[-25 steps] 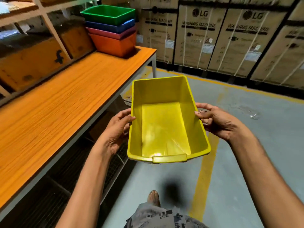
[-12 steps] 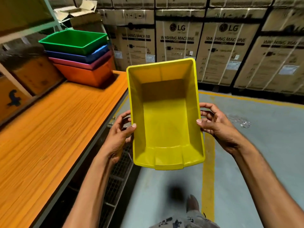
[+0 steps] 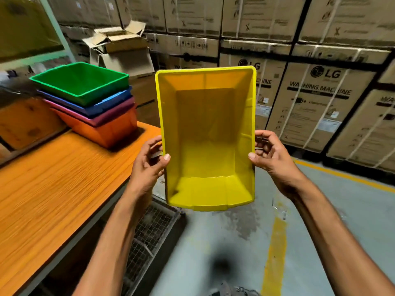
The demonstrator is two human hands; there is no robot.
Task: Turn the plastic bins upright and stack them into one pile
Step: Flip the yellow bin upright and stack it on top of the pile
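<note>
A yellow plastic bin (image 3: 207, 133) is held in the air over the floor, its open side tipped toward me. My left hand (image 3: 148, 165) grips its left rim, thumb inside. My right hand (image 3: 270, 155) grips the right rim the same way. To the left, at the far end of the orange table (image 3: 53, 189), stands a pile of upright nested bins: a green bin (image 3: 81, 82) on top, then a blue bin (image 3: 106, 103), a pink bin (image 3: 100, 118) and an orange bin (image 3: 106, 133) at the bottom. The yellow bin is to the right of the pile, apart from it.
Stacked cardboard washing-machine cartons (image 3: 316, 99) wall off the back. An opened cardboard box (image 3: 119, 48) sits behind the pile. A wire mesh shelf (image 3: 147, 236) lies under the table. Grey floor with a yellow line (image 3: 275, 251) stretches on the right.
Both hands have raised the yellow bin and tipped its opening further toward me. The view has drawn nearer to the pile, which now sits lower and closer on the left.
</note>
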